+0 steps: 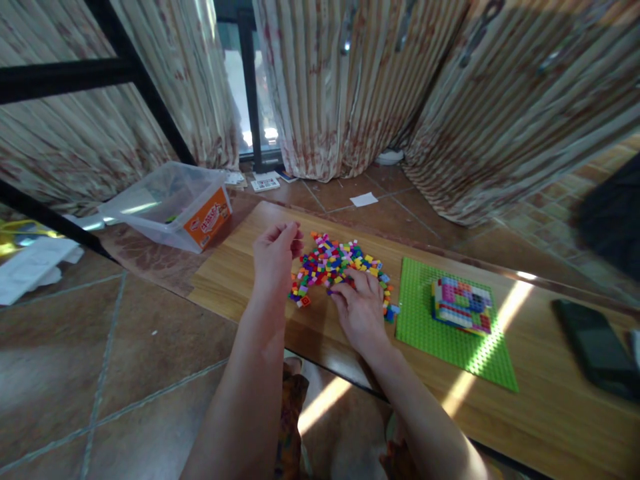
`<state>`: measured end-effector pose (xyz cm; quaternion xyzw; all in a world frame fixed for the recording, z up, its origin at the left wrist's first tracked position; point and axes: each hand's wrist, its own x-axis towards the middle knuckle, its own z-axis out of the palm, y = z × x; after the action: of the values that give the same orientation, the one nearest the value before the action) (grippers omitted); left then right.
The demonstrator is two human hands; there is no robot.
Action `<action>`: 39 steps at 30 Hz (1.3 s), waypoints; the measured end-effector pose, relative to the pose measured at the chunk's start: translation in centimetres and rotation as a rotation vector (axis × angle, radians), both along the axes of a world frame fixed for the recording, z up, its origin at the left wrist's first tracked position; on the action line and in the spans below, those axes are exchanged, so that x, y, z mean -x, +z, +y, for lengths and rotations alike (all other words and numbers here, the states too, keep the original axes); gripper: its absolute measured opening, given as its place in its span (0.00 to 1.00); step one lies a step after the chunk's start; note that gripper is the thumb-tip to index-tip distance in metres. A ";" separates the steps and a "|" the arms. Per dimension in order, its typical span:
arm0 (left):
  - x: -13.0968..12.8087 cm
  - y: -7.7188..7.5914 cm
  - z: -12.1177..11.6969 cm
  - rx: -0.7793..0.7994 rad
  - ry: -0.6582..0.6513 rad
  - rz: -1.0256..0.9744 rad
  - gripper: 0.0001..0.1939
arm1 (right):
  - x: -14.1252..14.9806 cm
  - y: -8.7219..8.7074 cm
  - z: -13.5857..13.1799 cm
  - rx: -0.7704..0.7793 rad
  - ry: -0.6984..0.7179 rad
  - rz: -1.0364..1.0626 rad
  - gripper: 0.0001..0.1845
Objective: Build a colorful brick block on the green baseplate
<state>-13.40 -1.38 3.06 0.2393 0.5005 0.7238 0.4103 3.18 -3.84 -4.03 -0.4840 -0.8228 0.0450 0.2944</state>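
A loose heap of small colourful toy bricks (327, 263) lies on the wooden table. My left hand (275, 250) is raised at the heap's left side, its fingers curled together; what they hold, if anything, is too small to make out. Over the heap's near right part, my right hand (361, 307) reaches down with thumb and fingers apart, fingertips among the bricks. To its right lies a green studded baseplate (417, 313), bearing a low rectangular block built of many-coloured bricks (463, 303).
A clear plastic bin (150, 213) with an orange label stands beyond the table's left end. A dark phone-like slab (597, 347) lies on the table (540, 407) at far right. Papers (364, 199) lie on the tiled floor before striped curtains (340, 87). Black metal bars (150, 100) cross the upper left.
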 end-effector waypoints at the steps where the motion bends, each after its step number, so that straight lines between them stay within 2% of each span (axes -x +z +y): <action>1: 0.0 0.0 0.0 0.014 -0.015 0.009 0.06 | -0.1 0.2 0.0 0.000 0.007 0.026 0.06; 5: -0.4 -0.1 0.1 0.081 -0.104 0.085 0.06 | -1.0 1.1 -0.2 0.030 0.021 0.207 0.08; 10: -0.7 -1.0 0.4 0.119 -0.149 0.345 0.07 | -2.7 1.3 0.0 0.223 -0.063 0.488 0.13; 16: -0.6 -1.8 0.7 0.130 -0.179 0.513 0.09 | -3.8 0.9 0.2 0.301 -0.082 0.532 0.16; 19: -0.3 -2.1 0.8 0.131 -0.157 0.595 0.10 | -4.1 0.9 0.2 0.321 -0.141 0.590 0.16; 25: -0.7 -2.0 0.8 0.152 -0.189 0.696 0.10 | -4.2 1.3 0.2 0.224 -0.162 0.555 0.14; 28: -2.3 -1.7 0.3 0.139 -0.333 0.744 0.12 | -3.8 1.6 0.1 0.206 -0.133 0.568 0.14; 31: -4.4 -1.6 -0.3 0.102 -0.631 0.817 0.16 | -3.5 1.9 0.0 0.190 -0.074 0.613 0.14; 33: -5.5 -1.6 -0.7 0.096 -0.783 0.815 0.18 | -3.5 2.2 0.0 0.195 -0.047 0.648 0.13; 35: -6.1 -1.6 -0.8 0.114 -0.843 0.793 0.19 | -3.6 2.4 -0.1 0.219 -0.046 0.690 0.12; 39: -6.3 -1.5 -0.6 0.137 -0.834 0.817 0.19 | -4.0 2.8 -0.2 0.304 -0.059 0.734 0.09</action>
<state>-7.14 -1.97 1.52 0.6485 0.5271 0.3164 0.4489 7.22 -4.08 -1.27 -0.4973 -0.6326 0.3275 0.4951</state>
